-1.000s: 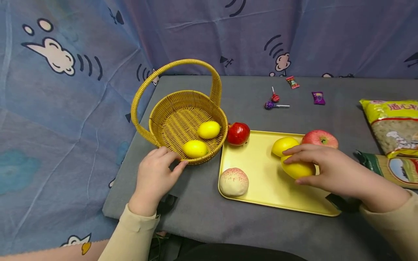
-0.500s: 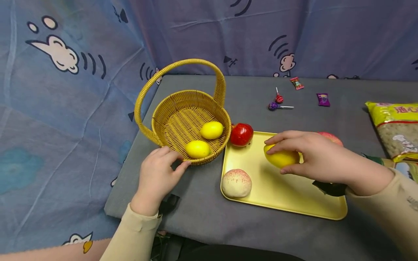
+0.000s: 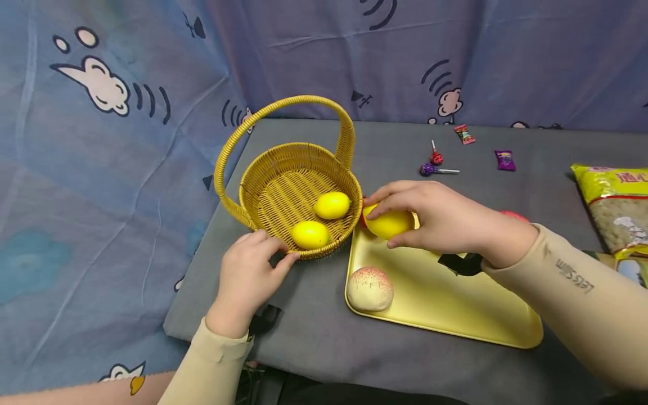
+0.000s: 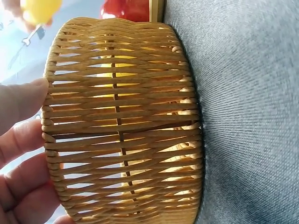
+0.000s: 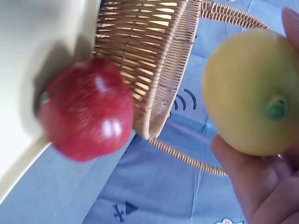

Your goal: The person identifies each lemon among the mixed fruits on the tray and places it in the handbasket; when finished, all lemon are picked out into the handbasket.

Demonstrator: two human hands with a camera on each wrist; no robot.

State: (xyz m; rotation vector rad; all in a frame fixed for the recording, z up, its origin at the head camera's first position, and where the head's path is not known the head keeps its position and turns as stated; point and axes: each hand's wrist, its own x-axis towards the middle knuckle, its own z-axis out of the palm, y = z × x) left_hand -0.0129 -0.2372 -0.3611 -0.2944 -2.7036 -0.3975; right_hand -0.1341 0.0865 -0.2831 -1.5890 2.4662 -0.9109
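Note:
My left hand (image 3: 250,275) pinches the near rim of a yellow wicker basket (image 3: 283,191); the left wrist view shows its fingers at the rim of the woven wall (image 4: 121,102). Two lemons, one nearer (image 3: 310,234) and one farther (image 3: 332,205), lie inside. My right hand (image 3: 440,216) holds another lemon (image 3: 388,224) above the yellow tray (image 3: 445,298), just right of the basket. Below that lemon, a shiny red fruit (image 5: 88,109) rests at the tray's corner, mostly hidden in the head view. A peach (image 3: 370,289) sits at the tray's near left.
An apple (image 3: 515,215) is mostly hidden behind my right forearm. Two lollipops (image 3: 428,169) and two wrapped candies, one purple (image 3: 505,160) and one red (image 3: 464,134), lie toward the back. A yellow food bag (image 3: 615,211) is at the right. Patterned cloth (image 3: 304,56) hangs behind the table.
My right hand has lifted the lemon from the tray's right part and carried it left, close to the basket's rim. My left hand has stayed on the rim.

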